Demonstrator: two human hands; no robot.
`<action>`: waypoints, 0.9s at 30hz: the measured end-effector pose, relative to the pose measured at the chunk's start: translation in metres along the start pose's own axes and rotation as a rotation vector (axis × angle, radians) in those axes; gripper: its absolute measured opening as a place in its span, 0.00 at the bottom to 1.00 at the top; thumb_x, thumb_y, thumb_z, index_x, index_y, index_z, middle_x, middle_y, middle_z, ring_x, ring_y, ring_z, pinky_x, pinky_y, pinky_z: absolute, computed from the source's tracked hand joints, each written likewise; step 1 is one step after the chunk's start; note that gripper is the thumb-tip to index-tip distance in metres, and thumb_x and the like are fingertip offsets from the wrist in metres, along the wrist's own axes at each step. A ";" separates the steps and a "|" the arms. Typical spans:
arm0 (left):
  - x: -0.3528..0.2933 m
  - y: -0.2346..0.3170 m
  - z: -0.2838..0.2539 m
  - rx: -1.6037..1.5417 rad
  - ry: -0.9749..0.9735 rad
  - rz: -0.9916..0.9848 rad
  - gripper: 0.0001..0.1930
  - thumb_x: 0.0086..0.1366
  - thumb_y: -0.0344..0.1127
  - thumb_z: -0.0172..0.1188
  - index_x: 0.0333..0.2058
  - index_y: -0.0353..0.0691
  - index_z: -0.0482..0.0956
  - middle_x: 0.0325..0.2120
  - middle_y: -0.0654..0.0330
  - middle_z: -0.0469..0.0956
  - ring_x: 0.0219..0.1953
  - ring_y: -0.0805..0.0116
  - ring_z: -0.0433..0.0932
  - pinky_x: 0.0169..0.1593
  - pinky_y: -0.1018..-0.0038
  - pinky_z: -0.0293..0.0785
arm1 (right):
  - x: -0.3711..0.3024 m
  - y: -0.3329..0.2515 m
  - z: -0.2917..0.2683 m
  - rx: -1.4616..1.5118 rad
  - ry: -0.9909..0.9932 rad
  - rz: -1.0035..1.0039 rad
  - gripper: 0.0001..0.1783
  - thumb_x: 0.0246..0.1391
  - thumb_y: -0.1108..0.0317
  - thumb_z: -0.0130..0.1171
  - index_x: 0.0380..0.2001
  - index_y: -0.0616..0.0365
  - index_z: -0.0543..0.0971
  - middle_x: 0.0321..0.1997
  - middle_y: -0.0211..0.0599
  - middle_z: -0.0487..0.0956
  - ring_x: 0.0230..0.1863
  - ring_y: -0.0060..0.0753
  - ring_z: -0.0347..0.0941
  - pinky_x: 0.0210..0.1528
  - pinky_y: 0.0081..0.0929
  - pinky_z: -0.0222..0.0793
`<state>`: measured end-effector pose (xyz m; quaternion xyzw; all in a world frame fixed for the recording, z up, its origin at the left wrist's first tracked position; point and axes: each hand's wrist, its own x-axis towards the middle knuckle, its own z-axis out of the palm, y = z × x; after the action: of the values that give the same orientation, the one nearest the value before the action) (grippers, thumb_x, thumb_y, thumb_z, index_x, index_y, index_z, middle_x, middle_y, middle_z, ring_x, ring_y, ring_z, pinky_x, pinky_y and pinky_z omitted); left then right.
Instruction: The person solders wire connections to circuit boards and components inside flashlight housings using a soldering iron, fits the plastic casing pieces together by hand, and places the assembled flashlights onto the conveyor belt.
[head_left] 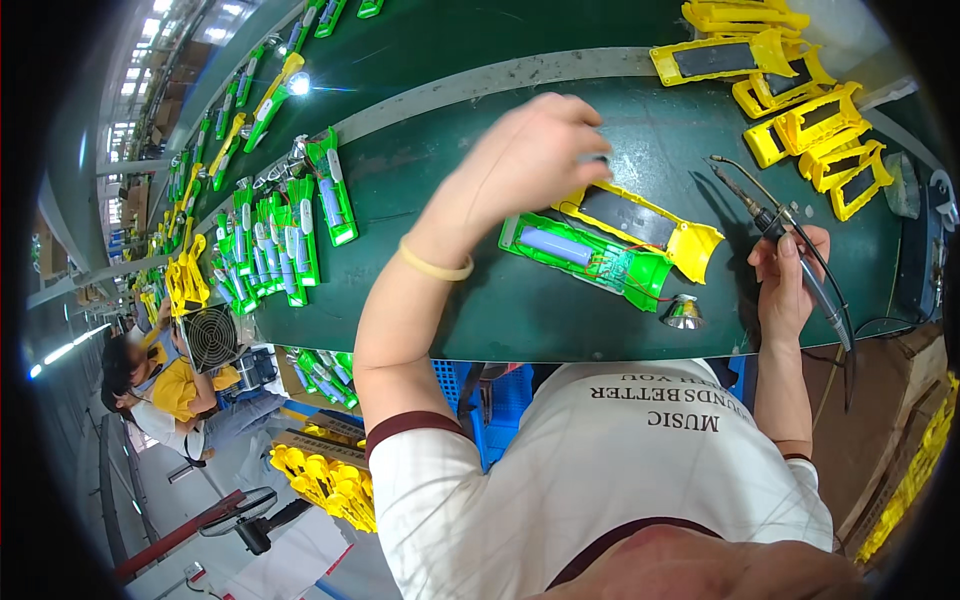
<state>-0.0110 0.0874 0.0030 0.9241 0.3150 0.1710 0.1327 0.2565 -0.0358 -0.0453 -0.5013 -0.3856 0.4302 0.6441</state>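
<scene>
On the green bench in front of me lies a green flashlight housing half point(643, 280), open side up. It holds a blue cylindrical battery point(555, 245) and a small green circuit board point(608, 264) with red wires. A yellow cover half point(697, 247) with a dark panel lies against its far side. Beside its right end sits a silver reflector point(684, 313), a red wire leading toward it. My left hand point(545, 145) hangs above the yellow cover's left end, fingers curled; a small dark bit shows at the fingertips. My right hand point(788, 275) grips a soldering iron point(770, 222), its tip pointing far left.
Yellow cover halves point(810, 125) are piled at the far right. Several green housings with batteries point(270, 240) stand grouped at left. Beyond a metal strip point(480, 92), more flashlights lie, one lit point(298, 84). A co-worker point(175, 385) sits at the far left.
</scene>
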 end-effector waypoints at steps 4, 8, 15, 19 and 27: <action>-0.011 -0.002 0.002 -0.046 -0.017 0.156 0.08 0.46 0.32 0.61 0.28 0.40 0.78 0.40 0.57 0.74 0.50 0.57 0.68 0.51 0.65 0.64 | 0.001 0.002 -0.005 0.001 0.063 -0.027 0.12 0.52 0.64 0.54 0.33 0.56 0.63 0.21 0.35 0.71 0.19 0.22 0.68 0.18 0.13 0.57; -0.058 0.014 -0.002 -0.329 -0.198 0.023 0.21 0.38 0.32 0.67 0.34 0.41 0.73 0.47 0.52 0.68 0.55 0.51 0.62 0.58 0.56 0.56 | 0.002 0.004 -0.003 0.039 0.140 0.013 0.12 0.52 0.62 0.54 0.33 0.55 0.63 0.22 0.33 0.71 0.19 0.22 0.68 0.19 0.13 0.58; -0.045 -0.038 0.006 -0.103 0.185 -0.086 0.25 0.38 0.26 0.64 0.39 0.40 0.68 0.42 0.48 0.67 0.46 0.53 0.68 0.49 0.65 0.66 | 0.007 0.003 -0.001 0.010 0.138 0.000 0.14 0.52 0.61 0.54 0.34 0.55 0.62 0.22 0.33 0.69 0.19 0.21 0.66 0.19 0.11 0.57; -0.003 -0.155 -0.007 0.122 0.434 -0.351 0.27 0.46 0.30 0.64 0.46 0.36 0.64 0.43 0.50 0.68 0.46 0.55 0.69 0.49 0.68 0.67 | 0.006 0.011 -0.005 -0.074 0.040 -0.063 0.17 0.51 0.60 0.56 0.34 0.57 0.61 0.23 0.33 0.67 0.18 0.22 0.64 0.18 0.14 0.58; 0.035 -0.221 -0.054 -0.411 0.328 -0.559 0.24 0.48 0.35 0.65 0.44 0.37 0.68 0.38 0.57 0.73 0.44 0.67 0.71 0.47 0.71 0.68 | 0.008 0.017 -0.008 -0.065 0.140 -0.005 0.18 0.50 0.60 0.56 0.33 0.56 0.59 0.28 0.33 0.63 0.18 0.20 0.62 0.19 0.15 0.61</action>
<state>-0.1253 0.2859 -0.0179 0.7171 0.5309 0.3334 0.3045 0.2636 -0.0282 -0.0630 -0.5497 -0.3548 0.3798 0.6540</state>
